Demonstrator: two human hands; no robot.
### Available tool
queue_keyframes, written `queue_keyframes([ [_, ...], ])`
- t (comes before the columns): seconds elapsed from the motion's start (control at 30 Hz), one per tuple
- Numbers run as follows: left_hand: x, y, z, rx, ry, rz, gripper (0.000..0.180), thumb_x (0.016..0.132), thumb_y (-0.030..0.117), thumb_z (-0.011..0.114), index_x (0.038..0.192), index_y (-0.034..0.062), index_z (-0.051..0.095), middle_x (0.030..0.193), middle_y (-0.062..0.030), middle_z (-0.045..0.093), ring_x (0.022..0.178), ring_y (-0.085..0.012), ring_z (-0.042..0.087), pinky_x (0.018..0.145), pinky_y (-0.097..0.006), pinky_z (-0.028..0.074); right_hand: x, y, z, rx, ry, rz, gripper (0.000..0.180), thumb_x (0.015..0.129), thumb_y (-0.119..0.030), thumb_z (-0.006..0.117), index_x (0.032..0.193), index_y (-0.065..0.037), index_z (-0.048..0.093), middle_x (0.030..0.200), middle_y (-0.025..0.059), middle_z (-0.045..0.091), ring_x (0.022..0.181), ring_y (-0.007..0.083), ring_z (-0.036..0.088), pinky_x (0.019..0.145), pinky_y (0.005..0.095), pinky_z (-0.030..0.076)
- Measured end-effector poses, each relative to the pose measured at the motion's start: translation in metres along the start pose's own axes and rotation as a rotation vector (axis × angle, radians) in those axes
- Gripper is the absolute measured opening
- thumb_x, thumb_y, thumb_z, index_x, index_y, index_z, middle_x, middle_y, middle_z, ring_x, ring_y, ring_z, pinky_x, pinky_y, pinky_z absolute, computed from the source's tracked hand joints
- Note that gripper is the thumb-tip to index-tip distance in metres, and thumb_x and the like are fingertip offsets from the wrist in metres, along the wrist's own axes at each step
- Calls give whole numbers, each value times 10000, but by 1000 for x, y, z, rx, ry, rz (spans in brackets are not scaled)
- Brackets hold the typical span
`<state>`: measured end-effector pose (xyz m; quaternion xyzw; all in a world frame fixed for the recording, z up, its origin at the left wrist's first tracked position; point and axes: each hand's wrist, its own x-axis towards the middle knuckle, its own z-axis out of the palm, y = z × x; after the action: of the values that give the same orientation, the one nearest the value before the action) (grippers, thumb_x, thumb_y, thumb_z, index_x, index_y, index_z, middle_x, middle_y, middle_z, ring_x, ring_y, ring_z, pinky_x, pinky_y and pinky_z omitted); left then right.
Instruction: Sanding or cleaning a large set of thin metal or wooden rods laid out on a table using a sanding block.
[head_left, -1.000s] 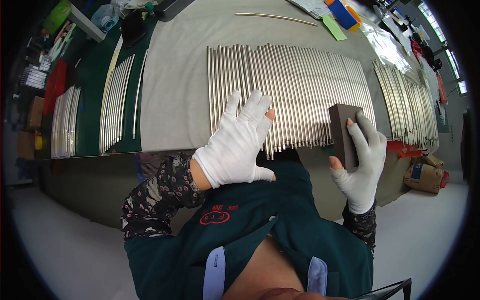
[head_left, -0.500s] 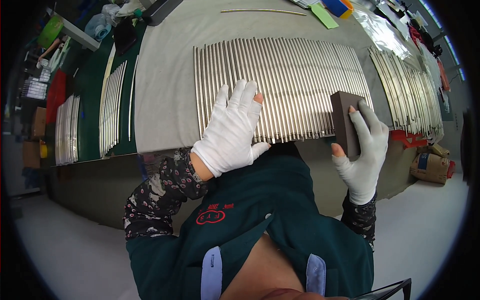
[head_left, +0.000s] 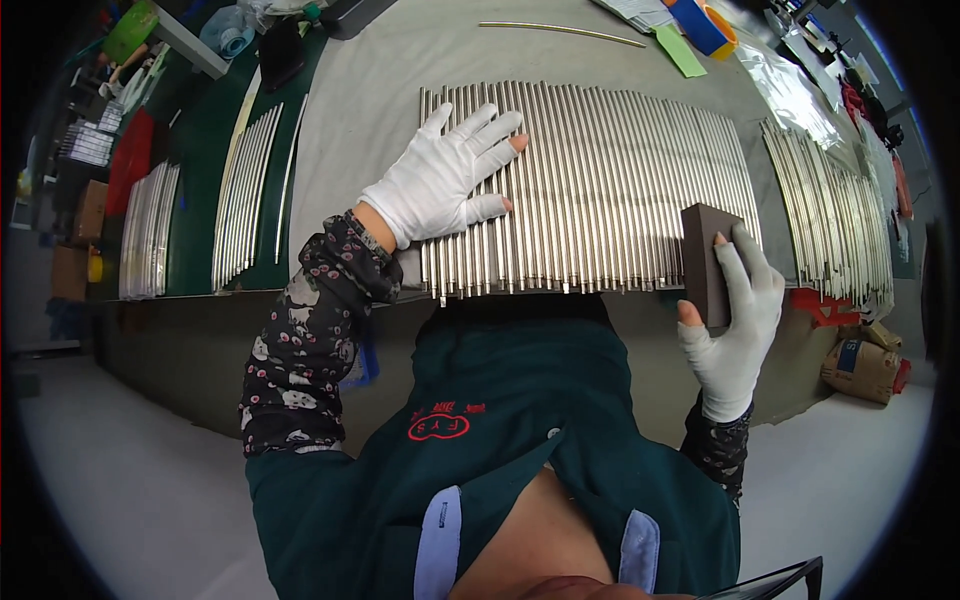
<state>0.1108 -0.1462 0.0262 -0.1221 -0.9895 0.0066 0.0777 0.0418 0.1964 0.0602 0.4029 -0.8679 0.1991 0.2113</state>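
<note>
Head view: the row of metal rods lies side by side on the grey table, and everything here is placed against that row. Compared with a second ago, the left hand has slid from the middle of the row toward its left end, and it now lies flat on the leftmost rods with the forearm stretched out further. The right hand has moved too: it was higher, beside the right part of the row, and now sits at the near right corner, just past the rod ends. The row itself looks more even along its near edge than it did (the ends line up closer to the table's front edge). I judge that the flat hand is rolling or steadying the rods while the block is brought round to their ends.

The left hand's fingers are spread wide and laid flat, gripping nothing, pressing down on the rods through a white glove with open fingertips. The right hand is closed around a dark brown block, thumb on its near face and fingers wrapped round the far side; the block stands upright, its top touching or just beside the rod ends, I cannot tell which.

Left of the row, more rods lie in curved bundles on a green mat; right of it, another bundle fans out. Beyond the row, a single rod lies apart.
</note>
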Motion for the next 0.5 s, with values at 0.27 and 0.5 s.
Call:
queue_keyframes([
  [0.27, -1, -2, 1, 12, -42, 35, 740, 923, 646, 280, 1475, 153, 291, 1510, -152, 298, 1366, -372, 306, 1095, -582, 202, 0, -3, 1, -11, -27, -9, 641, 800, -560, 626, 1213, -71, 585, 1276, 167, 522, 1036, 330, 493, 895, 421, 420],
  [0.5, 16, 36, -9, -42, -106, 213, 656, 903, 520, 417, 1444, 156, 343, 1499, -132, 327, 1374, -369, 301, 1113, -574, 187, 5, -56, 3, 236, -354, -274, 625, 641, -357, 725, 1192, -100, 576, 1264, 167, 517, 954, 346, 528, 759, 424, 479],
])
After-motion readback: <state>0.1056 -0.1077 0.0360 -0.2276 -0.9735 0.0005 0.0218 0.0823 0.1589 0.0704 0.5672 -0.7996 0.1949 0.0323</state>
